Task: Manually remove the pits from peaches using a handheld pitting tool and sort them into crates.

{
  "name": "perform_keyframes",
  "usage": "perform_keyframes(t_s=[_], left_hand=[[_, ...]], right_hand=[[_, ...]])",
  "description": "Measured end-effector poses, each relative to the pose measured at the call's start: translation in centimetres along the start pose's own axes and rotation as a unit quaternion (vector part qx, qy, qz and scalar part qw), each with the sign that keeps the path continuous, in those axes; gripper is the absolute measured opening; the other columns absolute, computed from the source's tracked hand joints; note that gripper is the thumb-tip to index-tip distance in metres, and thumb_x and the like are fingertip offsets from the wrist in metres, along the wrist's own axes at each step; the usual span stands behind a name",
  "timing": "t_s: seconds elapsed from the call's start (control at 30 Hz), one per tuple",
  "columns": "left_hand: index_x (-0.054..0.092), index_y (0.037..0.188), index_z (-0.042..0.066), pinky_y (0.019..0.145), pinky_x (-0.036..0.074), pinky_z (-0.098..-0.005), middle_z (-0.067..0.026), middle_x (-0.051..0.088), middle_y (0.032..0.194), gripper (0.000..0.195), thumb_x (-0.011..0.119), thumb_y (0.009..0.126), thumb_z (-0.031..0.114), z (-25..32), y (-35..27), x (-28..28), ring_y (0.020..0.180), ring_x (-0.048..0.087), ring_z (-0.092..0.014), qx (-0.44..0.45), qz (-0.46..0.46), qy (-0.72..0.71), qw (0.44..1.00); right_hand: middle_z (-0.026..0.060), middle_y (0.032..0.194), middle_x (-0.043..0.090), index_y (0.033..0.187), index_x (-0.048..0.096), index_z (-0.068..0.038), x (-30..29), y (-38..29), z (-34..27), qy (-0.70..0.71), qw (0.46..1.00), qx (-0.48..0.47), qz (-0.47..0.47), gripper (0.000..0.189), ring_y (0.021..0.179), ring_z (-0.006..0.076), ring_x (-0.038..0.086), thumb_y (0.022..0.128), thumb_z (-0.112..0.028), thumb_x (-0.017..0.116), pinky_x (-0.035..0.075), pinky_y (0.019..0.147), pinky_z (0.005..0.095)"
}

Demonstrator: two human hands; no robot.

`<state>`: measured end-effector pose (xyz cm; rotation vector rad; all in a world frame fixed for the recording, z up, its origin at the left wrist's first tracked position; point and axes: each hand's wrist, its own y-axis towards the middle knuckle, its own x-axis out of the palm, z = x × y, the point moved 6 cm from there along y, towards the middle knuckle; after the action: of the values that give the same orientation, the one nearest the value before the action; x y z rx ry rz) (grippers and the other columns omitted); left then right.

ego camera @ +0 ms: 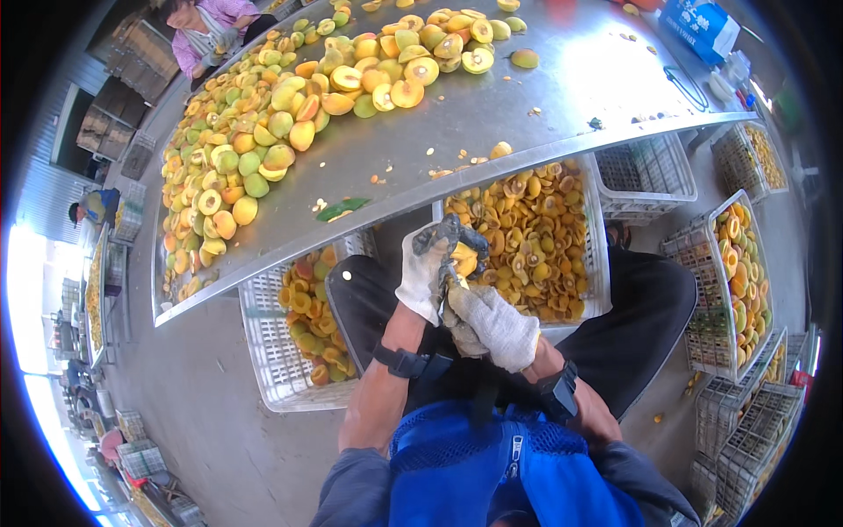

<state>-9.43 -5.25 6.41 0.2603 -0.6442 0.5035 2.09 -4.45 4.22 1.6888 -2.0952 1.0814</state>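
My left hand [427, 267] wears a white knit glove with dark coated fingers. Its fingers are curled around a piece of yellow stone fruit [465, 261]. Close below it, my right hand [492, 329], in a greyish knit glove, grips a small pitting tool [460, 279]. Only a little of the tool's tip shows, against the fruit; the glove hides the rest. Both hands are over my lap, beside a white plastic crate [598, 263] between my knees that is full of cut yellow fruit pieces [533, 237].
A metal table [395, 165] with a raised edge bears a heap of halved stone fruit [257, 125], a leaf [344, 209] and loose kernels. Another fruit crate [263, 356] stands left. Crates [698, 283] line the right. A person [209, 39] works across the table.
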Motion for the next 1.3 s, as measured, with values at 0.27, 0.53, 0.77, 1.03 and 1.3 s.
perform_keyframes(t_s=[0.27,0.53,0.77,1.03,1.3], left_hand=[[0.059,0.090,-0.008,0.058,0.056,-0.0324,-0.0171,0.064,0.080,0.033,0.057,0.088,0.025,-1.5,0.4,0.0,0.064,0.064,-0.023,-0.062,0.010,0.035,0.997],[0.055,0.102,-0.007,0.062,0.056,-0.0344,-0.0173,0.064,0.084,0.050,0.051,0.090,0.041,-2.6,-0.2,-1.5,0.068,0.065,-0.025,-0.008,0.121,0.103,0.987],[0.058,0.098,-0.004,0.068,0.055,-0.0341,-0.0155,0.064,0.086,0.056,0.045,0.091,0.050,-2.7,-0.7,0.6,0.075,0.064,-0.025,-0.135,0.027,-0.028,0.990],[0.058,0.095,-0.008,0.058,0.056,-0.0364,-0.0191,0.064,0.084,0.054,0.046,0.092,0.044,-3.6,0.4,-0.3,0.064,0.064,-0.027,-0.071,0.056,0.087,0.992],[0.057,0.097,0.003,0.065,0.053,-0.0288,-0.0084,0.062,0.082,0.058,0.040,0.090,0.058,-4.5,0.2,-6.4,0.068,0.060,-0.019,-0.009,0.340,0.032,0.940]], right_hand=[[-0.0031,0.056,0.040,0.079,0.050,-0.009,-0.2,-0.6,0.8,0.127,0.991,0.029,-0.040,0.028,0.041,0.0063,0.032,0.094,-0.033,0.050,0.025,0.038,0.0204],[-0.0017,0.057,0.043,0.083,0.052,-0.008,-0.7,-1.1,-1.4,-0.071,0.994,0.015,0.086,0.026,0.040,0.0076,0.036,0.094,-0.031,0.050,0.025,0.037,0.0208],[-0.0027,0.055,0.040,0.081,0.049,-0.010,-0.9,-1.0,0.9,0.115,0.991,0.055,-0.040,0.028,0.038,0.0073,0.033,0.093,-0.035,0.051,0.025,0.036,0.0206],[0.0003,0.057,0.045,0.089,0.053,-0.008,-2.4,-1.0,-0.1,-0.208,0.972,-0.043,0.104,0.024,0.046,0.0105,0.043,0.094,-0.031,0.051,0.034,0.041,0.0243],[0.0165,0.074,0.062,0.094,0.058,-0.001,-2.1,-1.2,-1.8,-0.372,0.896,-0.158,0.185,0.024,0.069,0.0366,0.059,0.089,-0.024,0.052,0.046,0.065,0.0394]])
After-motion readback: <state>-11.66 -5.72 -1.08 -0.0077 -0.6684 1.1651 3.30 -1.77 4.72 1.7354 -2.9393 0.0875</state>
